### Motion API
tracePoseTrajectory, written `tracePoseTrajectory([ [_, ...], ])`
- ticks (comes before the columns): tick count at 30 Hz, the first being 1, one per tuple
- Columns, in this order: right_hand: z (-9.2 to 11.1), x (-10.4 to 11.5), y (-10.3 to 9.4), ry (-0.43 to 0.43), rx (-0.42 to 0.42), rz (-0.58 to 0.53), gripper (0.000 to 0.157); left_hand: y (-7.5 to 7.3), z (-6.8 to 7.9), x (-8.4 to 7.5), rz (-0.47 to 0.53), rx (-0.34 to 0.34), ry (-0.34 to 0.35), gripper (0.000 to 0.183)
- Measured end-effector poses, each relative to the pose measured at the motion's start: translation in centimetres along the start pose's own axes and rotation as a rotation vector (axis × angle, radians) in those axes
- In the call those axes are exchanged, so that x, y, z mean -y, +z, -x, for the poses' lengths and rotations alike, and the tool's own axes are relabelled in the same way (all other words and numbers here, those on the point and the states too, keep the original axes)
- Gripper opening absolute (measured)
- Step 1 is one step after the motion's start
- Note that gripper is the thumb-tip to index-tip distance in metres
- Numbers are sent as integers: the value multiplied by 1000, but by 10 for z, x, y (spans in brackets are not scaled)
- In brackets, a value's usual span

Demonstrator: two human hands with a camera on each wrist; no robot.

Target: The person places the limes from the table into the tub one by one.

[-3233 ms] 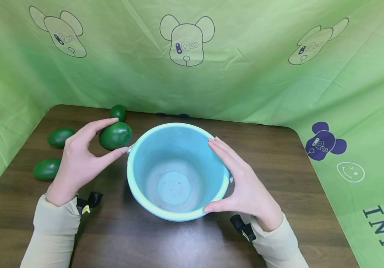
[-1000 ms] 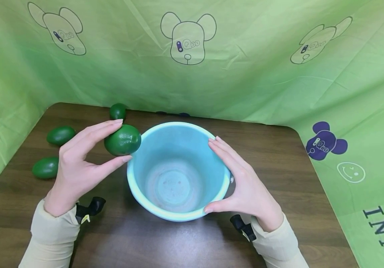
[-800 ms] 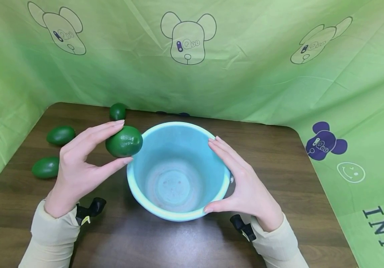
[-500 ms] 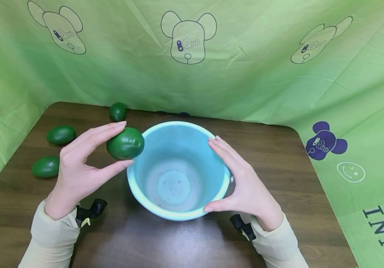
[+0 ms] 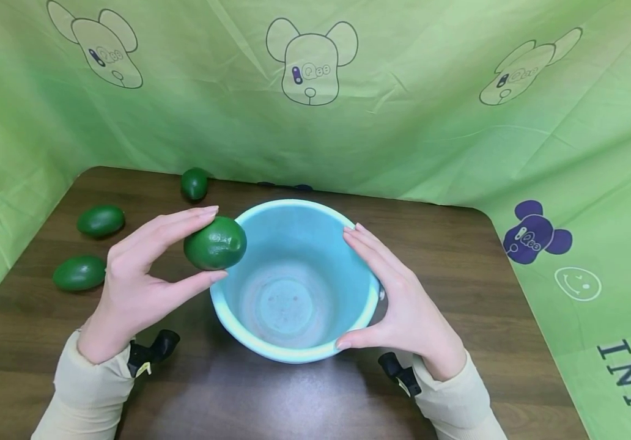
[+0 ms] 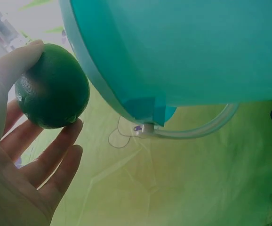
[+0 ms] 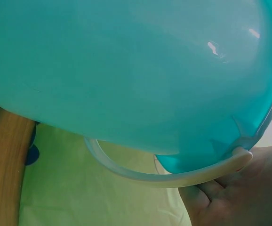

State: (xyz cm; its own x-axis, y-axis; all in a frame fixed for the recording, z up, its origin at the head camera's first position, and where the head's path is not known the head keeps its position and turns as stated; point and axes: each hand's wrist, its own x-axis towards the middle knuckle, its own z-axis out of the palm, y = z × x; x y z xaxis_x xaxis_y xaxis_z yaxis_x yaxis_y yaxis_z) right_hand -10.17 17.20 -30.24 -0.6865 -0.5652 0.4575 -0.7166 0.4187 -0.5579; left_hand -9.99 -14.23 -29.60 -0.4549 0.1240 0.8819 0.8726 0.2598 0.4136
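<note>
In the head view my left hand (image 5: 145, 275) holds a glossy dark-green avocado (image 5: 215, 243) between fingertips and thumb. The avocado hangs over the left rim of a light-blue bucket (image 5: 217, 305). In the left wrist view the avocado (image 6: 53, 87) sits just beside the bucket's rim (image 6: 91, 75). My right hand (image 5: 400, 299) holds the bucket's right rim, fingers on the far part and thumb on the near part. The bucket stands upright, and its visible floor bears no fruit. A pale handle (image 7: 173, 179) hangs on its far side in the right wrist view.
Three more avocados lie on the brown wooden table (image 5: 458, 263): one at the back (image 5: 194, 184), one at the left (image 5: 101, 220) and one nearer (image 5: 79, 272), close to my left wrist. A green printed cloth (image 5: 403, 140) surrounds the table's back and sides.
My left hand has carried the avocado right and slightly toward me, from beside the back avocado to over the bucket's left rim. Right hand and bucket have stayed in place.
</note>
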Motion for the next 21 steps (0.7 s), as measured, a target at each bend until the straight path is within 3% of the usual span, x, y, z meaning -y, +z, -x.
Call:
tracePoseTrajectory([
  [21,0,1,1,-16,-12,-10,111,8,2,-2,62,69,36,48],
])
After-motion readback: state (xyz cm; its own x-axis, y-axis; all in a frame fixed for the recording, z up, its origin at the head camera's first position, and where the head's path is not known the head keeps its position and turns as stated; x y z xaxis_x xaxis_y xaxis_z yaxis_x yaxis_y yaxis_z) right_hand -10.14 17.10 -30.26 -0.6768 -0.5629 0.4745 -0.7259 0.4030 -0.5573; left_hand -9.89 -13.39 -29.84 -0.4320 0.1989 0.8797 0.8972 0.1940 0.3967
